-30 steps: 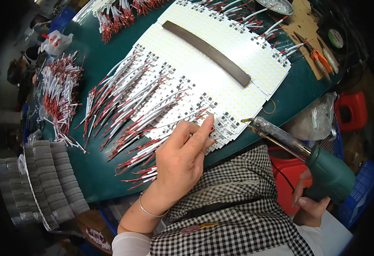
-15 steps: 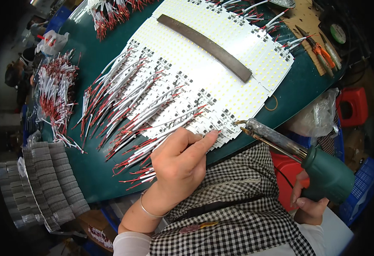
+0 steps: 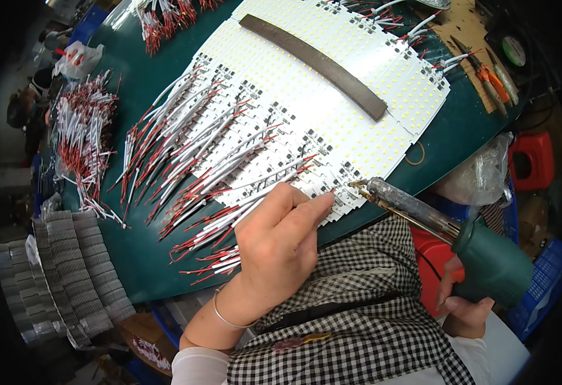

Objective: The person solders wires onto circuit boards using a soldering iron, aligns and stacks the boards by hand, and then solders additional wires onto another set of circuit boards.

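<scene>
My left hand [image 3: 277,240] is closed in a pinch over the near edge of several overlapping white LED boards [image 3: 390,144]. A thin wire with a red end [image 3: 333,191] shows at its fingertips; most of it is hidden by the hand. My right hand [image 3: 466,307] is wrapped round the handle of a green soldering gun [image 3: 494,262]. The gun's tip is at the boards' near right corner, close to the left fingertips. Rows of white wires with red ends [image 3: 194,173] lie across the boards' left side. A curved dark metal bar [image 3: 316,64] rests on top of the boards.
More wires [image 3: 85,128] are heaped on the left of the green table [image 3: 156,269]. Grey ridged stacks [image 3: 82,276] stand at its left edge. Pliers with orange handles [image 3: 489,82] lie at the far right. A red stool [image 3: 531,160] and a plastic bag [image 3: 476,176] are beyond the right edge.
The boards and my left hand have shifted slightly right in the picture. The soldering gun has hardly moved, so its tip now sits nearer the boards' corner.
</scene>
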### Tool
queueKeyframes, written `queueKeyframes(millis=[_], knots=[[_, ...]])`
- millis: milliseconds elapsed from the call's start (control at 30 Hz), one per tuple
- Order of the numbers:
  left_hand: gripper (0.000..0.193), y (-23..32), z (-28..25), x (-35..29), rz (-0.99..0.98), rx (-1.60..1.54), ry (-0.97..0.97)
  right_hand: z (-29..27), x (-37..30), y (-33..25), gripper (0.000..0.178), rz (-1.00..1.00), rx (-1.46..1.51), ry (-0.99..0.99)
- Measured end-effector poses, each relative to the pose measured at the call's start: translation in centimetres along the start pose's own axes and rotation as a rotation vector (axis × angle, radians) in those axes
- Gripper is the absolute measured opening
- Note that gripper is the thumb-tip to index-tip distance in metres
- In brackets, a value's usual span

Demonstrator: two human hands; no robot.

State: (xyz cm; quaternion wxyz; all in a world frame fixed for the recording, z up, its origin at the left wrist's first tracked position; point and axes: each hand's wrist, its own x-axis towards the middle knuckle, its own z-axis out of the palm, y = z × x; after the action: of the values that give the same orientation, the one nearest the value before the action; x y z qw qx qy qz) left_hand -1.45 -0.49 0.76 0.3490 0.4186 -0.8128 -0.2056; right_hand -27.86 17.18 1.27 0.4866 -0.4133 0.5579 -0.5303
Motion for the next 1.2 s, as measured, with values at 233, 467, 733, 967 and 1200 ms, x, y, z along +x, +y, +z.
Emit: queueKeyframes(millis=[233, 467, 733, 967, 1200], knots=[[0.028, 0.0, 0.4, 0.1, 0.008, -0.01, -0.011, 2.1, 0.7, -1.6, 0.071, 0.208, 0.108, 0.152], [0.026, -0.1, 0.8, -0.2, 0.055, 0.031, 0.045, 3.0, 1.4, -1.3, 0.066, 0.171, 0.19, 0.168], [0.027, -0.4, 0.7, -0.2, 0.054, -0.003, 0.041, 3.2, 1.7, -0.2, 0.056, 0.118, 0.194, 0.145], [0.029, -0.4, 0.7, -0.1, 0.06, -0.003, 0.027, 3.7, 2.0, -1.0, 0.056, 0.133, 0.184, 0.166], [0.03, -0.4, 0.6, -0.1, 0.059, -0.004, 0.023, 2.8, 2.8, -2.2, 0.06, 0.082, 0.255, 0.148]])
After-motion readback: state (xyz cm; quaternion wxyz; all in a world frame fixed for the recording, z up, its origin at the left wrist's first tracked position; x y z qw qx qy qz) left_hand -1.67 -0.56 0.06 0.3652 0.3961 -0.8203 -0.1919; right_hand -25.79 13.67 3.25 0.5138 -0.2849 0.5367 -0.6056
